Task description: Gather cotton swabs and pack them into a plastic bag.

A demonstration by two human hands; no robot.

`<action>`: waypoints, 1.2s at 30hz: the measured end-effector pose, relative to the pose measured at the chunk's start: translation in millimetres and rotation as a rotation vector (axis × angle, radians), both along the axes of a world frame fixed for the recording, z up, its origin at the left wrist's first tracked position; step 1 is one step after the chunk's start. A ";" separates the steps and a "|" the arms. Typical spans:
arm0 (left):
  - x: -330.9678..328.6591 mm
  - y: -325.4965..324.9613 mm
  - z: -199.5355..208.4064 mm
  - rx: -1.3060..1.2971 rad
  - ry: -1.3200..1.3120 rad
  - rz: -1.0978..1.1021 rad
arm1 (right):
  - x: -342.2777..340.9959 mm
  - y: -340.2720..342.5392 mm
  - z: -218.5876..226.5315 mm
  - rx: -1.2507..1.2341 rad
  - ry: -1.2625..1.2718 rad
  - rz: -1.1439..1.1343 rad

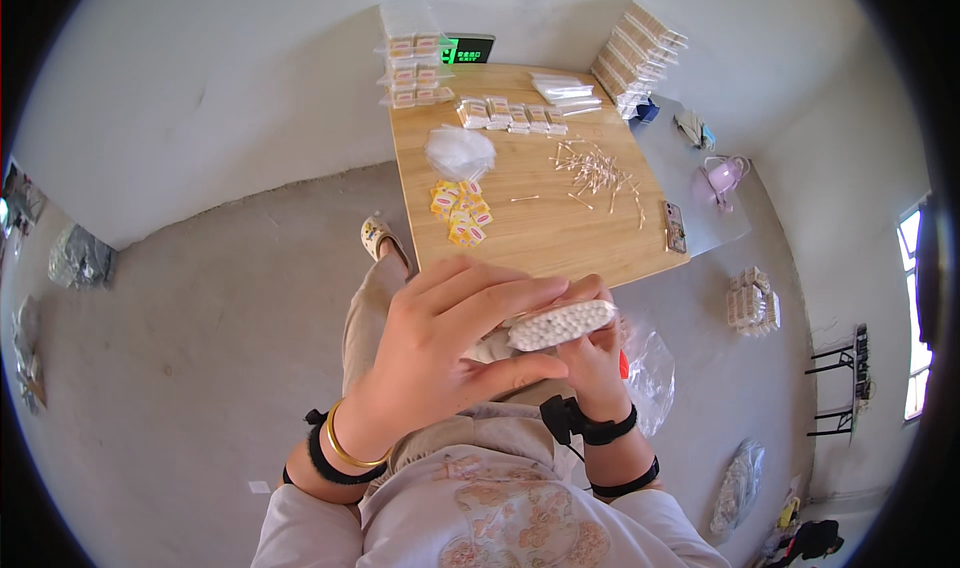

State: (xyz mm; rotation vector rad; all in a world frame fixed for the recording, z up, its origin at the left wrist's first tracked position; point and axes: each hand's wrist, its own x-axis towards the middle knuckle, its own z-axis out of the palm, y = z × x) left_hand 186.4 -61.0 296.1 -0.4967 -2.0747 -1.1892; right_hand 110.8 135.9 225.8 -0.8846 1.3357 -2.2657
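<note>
Close in front of my body, both hands hold a clear bag packed with cotton swabs (562,326), its many white tips facing up toward me. My left hand (430,333) wraps it from the left, with the thumb below and the fingers over the top. From the right, my right hand (595,363) grips the pack; some of its fingers are hidden behind it. On the wooden table (540,243) beyond lie a heap of loose cotton swabs (600,171), a pile of small yellow and white labels (462,213) and a stack of clear bags (460,154).
Filled swab packs (510,115) line the table's far part, beside flat plastic sleeves (566,94). Tall stacks of packs stand at the back left (415,68) and back right (635,58). A phone (675,228) lies at the right edge. More packs (752,301) sit on the floor.
</note>
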 end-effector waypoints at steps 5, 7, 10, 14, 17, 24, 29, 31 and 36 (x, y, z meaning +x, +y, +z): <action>4.8 1.0 -10.3 0.085 0.072 -0.049 | -1.5 -3.2 0.8 0.063 0.066 -0.042; 5.1 4.2 -5.9 0.073 0.072 -0.072 | 0.4 -3.0 4.4 0.054 0.054 -0.039; 7.1 5.7 -0.6 0.063 0.057 -0.105 | 0.7 -3.6 4.8 0.036 0.053 -0.040; 10.0 7.3 -2.3 0.093 0.002 -0.164 | 2.4 -3.7 7.8 0.029 0.037 -0.047; 11.0 9.2 -2.7 0.118 -0.024 -0.200 | 2.7 -1.8 8.5 0.011 -0.043 -0.017; 13.0 7.6 -0.5 0.075 -0.077 -0.243 | 1.1 1.3 10.3 -0.004 -0.108 0.046; 8.2 5.1 2.9 0.035 -0.020 -0.256 | 2.7 1.4 10.9 -0.003 -0.160 0.100; 8.6 14.1 5.1 0.067 -0.024 -0.210 | 4.2 -1.4 10.1 0.034 -0.174 0.086; 8.0 24.3 -3.8 0.025 0.045 -0.071 | 6.8 -9.1 13.4 0.090 -0.145 0.060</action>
